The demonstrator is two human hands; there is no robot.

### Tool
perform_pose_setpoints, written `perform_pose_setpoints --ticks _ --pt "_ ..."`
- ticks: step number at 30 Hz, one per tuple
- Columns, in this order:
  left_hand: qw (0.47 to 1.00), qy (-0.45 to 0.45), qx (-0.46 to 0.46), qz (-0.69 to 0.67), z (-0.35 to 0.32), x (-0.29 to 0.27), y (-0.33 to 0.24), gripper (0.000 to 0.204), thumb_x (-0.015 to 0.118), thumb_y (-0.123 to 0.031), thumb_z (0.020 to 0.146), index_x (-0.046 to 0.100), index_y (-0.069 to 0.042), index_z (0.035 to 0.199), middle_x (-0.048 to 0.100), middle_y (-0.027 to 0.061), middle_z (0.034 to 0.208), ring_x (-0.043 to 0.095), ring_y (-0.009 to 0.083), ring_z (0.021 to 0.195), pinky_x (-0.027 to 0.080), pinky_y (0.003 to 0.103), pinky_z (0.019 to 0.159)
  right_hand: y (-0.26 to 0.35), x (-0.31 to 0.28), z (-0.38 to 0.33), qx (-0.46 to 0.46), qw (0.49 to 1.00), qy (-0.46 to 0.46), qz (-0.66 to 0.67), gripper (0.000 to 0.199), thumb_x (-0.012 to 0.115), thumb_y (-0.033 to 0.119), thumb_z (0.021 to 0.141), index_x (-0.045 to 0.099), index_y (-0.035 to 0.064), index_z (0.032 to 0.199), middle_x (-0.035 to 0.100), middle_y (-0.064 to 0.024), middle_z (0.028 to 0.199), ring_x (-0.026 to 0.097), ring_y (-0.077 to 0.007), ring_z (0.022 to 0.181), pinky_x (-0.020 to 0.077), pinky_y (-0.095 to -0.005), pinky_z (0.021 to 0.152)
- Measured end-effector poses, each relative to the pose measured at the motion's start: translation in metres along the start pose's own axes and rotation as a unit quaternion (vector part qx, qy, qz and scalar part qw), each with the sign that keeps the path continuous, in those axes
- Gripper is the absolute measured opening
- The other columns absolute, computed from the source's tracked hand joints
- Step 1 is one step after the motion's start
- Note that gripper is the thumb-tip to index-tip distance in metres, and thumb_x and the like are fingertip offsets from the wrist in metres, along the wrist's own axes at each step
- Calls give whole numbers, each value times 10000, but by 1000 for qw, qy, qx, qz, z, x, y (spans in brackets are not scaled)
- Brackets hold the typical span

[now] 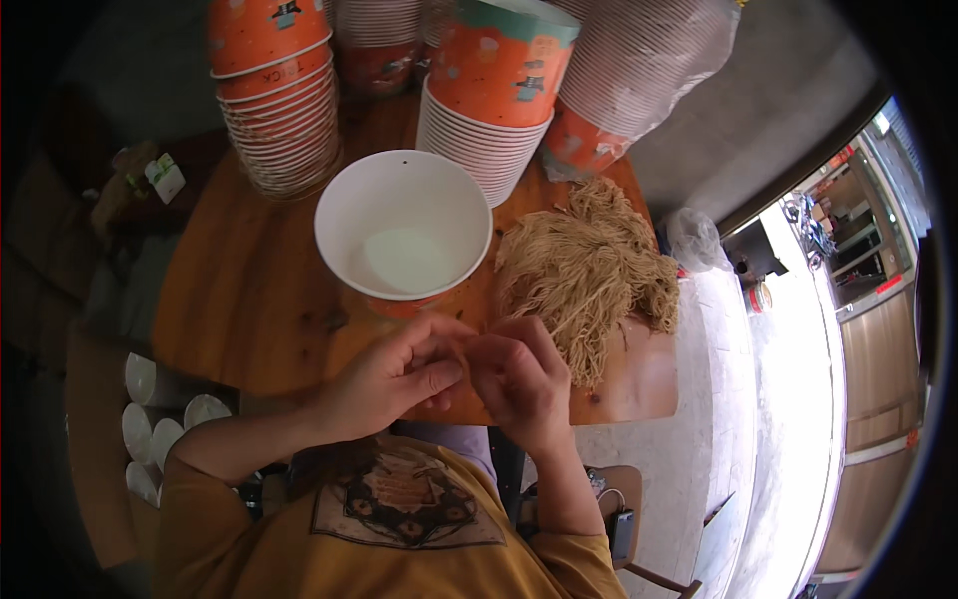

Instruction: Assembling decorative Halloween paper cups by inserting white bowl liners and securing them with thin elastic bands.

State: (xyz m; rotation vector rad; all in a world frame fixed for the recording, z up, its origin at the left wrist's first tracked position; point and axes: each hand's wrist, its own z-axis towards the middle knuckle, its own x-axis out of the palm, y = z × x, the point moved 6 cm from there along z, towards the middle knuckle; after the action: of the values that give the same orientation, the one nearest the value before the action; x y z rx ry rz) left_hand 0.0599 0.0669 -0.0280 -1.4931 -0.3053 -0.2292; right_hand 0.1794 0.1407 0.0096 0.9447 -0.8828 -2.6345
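Close together at the table's near edge are my left hand (414,364) and my right hand (519,379). The fingers of both are closed, with the fingertips meeting; anything pinched there is too small to make out. Just beyond them stands a paper bucket (359,215), white inside and orange outside, mouth up. A small dark hole shows near its far rim. To the right of the bucket lies a loose heap of tan strings (589,270), close to my right hand.
Nested stacks of orange paper buckets (279,110) line the back of the wooden table (235,290), some in clear plastic (649,70). At lower left, a cardboard box (95,429) holds several white round-ended items (140,379). A stool (619,489) with a phone (623,534) stands at lower right.
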Motion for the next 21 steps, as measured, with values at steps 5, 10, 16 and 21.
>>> perform_pose_setpoints --ticks 5,10,16,21 --pt "988 -12 -87 129 -16 -18 0 130 519 -130 1004 564 -20 1054 595 7 810 554 61 711 480 221 648 -4 5 -2 -12 999 16 -47 225 705 -16 713 600 37 906 533 -72 763 595 -228 640 503 -340 558" --pt "962 -68 -41 261 -28 -38 -13 120 544 -127 990 581 -16 966 619 31 741 584 76 637 485 248 555 -7 28 -2 99 988 94 65 214 698 -13 763 602 30 950 550 -82 783 594 -208 596 506 -313 546" --pt "947 -71 -23 312 -25 -40 -32 137 593 -135 963 585 -10 907 651 73 728 630 124 600 497 279 522 11 45 0 15 997 65 44 118 689 -2 828 618 24 919 598 -30 805 549 -90 603 453 -228 533" --pt "872 -125 133 455 -22 -44 -58 107 650 -109 902 584 -26 898 622 88 761 628 217 670 490 317 569 -2 47 -7 203 968 -42 144 109 668 -11 822 579 45 850 515 -23 583 476 -72 501 406 -211 492"
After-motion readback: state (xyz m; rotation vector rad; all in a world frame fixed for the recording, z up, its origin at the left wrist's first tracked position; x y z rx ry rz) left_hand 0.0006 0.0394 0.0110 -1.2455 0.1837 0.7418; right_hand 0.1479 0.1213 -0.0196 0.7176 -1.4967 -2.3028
